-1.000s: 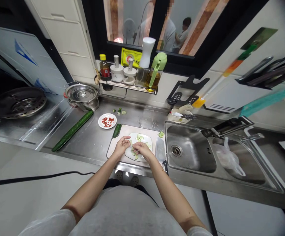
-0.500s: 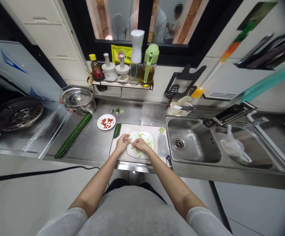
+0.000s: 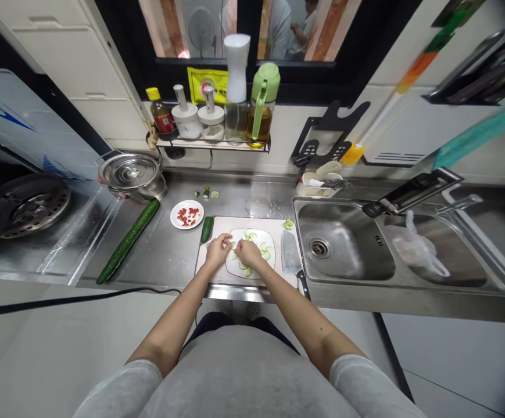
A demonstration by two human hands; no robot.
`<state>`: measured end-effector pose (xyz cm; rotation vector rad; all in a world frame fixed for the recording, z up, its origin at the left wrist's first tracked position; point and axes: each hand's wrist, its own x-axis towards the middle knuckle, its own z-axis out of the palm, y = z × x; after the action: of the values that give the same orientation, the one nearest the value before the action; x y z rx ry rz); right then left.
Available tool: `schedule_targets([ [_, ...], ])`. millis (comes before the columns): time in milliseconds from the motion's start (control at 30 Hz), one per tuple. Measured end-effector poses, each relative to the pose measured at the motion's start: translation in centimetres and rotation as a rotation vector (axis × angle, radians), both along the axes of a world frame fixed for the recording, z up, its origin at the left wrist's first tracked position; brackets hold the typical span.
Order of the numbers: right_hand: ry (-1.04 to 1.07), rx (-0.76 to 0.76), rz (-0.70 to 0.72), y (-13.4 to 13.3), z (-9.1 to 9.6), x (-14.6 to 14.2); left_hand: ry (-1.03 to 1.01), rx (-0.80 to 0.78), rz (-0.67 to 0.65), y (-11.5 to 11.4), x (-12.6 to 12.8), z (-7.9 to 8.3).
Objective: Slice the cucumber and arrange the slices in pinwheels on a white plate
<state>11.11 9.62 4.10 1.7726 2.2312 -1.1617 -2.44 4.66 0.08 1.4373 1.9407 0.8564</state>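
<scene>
A white square plate [image 3: 263, 237] lies on a pale cutting board [image 3: 218, 227], with thin cucumber slices [image 3: 268, 252] set in small fans around it. Over the plate's left edge, my left hand [image 3: 218, 249] is closed in a pinch. Just across from it, my right hand [image 3: 249, 253] is closed too, fingertips pointing left. Pale green cucumber shows between both sets of fingertips; the fingers partly hide it. A cleaver [image 3: 290, 252] lies along the board's right side, below a few more slices [image 3: 287, 224]. A cut cucumber piece [image 3: 207, 229] rests at the board's upper left.
Left of the board are a small plate [image 3: 173, 217] of chopped red pieces, a whole cucumber [image 3: 129, 241] and a lidded steel pot [image 3: 132, 174]. Cucumber ends [image 3: 206, 193] lie behind. To the right is a double sink [image 3: 343, 238]; a seasoning rack [image 3: 217, 144] hangs above.
The camera view has shifted slightly. My right hand has turned a little over the plate, its fingers now more hidden; my left hand stays pinched at the plate's left edge.
</scene>
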Motion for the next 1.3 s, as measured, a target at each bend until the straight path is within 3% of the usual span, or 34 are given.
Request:
schedule_targets([
  [233, -0.22, 0.25, 0.175, -2.3, 0.6, 1.0, 0.31, 0.049, -0.005, -1.5, 0.0, 1.1],
  [433, -0.283, 0.308, 0.244, -4.5, 0.5, 0.5, 0.42, 0.009, -0.009, -2.2, 0.4, 1.4],
  [1300, -0.28, 0.254, 0.298, -4.8, 0.1, 0.8, 0.328, -0.018, -0.078, -0.8, -0.2, 0.5],
])
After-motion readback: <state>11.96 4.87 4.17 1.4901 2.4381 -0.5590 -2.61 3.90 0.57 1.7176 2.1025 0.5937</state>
